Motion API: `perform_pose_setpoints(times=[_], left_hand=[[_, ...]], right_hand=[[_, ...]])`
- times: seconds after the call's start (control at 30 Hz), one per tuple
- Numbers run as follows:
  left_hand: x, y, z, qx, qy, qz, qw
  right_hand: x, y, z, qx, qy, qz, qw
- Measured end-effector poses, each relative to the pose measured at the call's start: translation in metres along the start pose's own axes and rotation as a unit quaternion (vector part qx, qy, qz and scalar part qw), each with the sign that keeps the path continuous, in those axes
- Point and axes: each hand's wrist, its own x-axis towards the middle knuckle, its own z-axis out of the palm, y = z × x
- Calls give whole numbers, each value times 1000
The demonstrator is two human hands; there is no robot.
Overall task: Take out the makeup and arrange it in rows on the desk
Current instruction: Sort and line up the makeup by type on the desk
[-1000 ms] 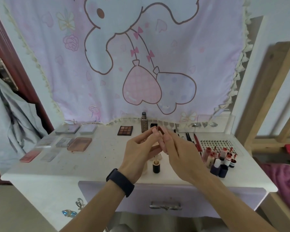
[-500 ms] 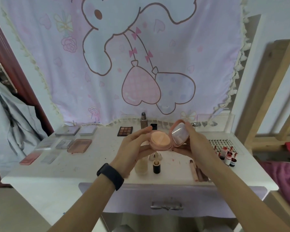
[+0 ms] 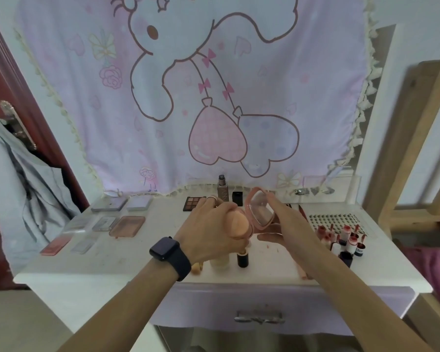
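Above the white desk I hold a pink round compact, open, its lid tilted up. My right hand grips the compact from the right, with fingers on the lid and under the base. My left hand, a dark watch on its wrist, holds a peach sponge puff just left of the compact. Under my hands stand a pale bottle and a small black tube.
Flat palettes lie in rows on the desk's left. A brown eyeshadow palette, a tall bottle and a black box stand at the back. Lip products cluster at the right, by a lash card. The drawer is below.
A second ago both hands held the compact closed. It then opened, showing the puff inside. Now my left hand has lifted the puff out, and the camera has tilted up.
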Motion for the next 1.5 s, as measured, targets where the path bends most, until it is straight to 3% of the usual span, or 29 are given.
perform_pose_setpoints(times=[0.27,0.4,0.5,0.7,0.9,1.07,1.2,1.5], left_hand=[[-3,-23,-17,-48,65,-12,997],[0,-56,-32,-148,112,-100,978],[-1,-83,-34,-187,139,-178,956],[7,-113,-2,-158,100,-328,926],[38,-134,46,-57,82,-376,921],[57,-130,68,18,52,-384,922],[63,-129,83,56,67,-381,921],[61,-137,83,-22,57,-386,920]], right_hand=[[4,-2,8,-9,-15,-18,1000],[-4,28,-3,-188,76,-82,976],[-16,60,-4,-258,99,-89,957],[-26,119,4,-485,46,-64,871],[-19,140,5,-598,53,-78,796],[-15,148,5,-639,60,-95,761],[-15,153,3,-644,63,-104,755],[-15,158,4,-637,86,-131,755]])
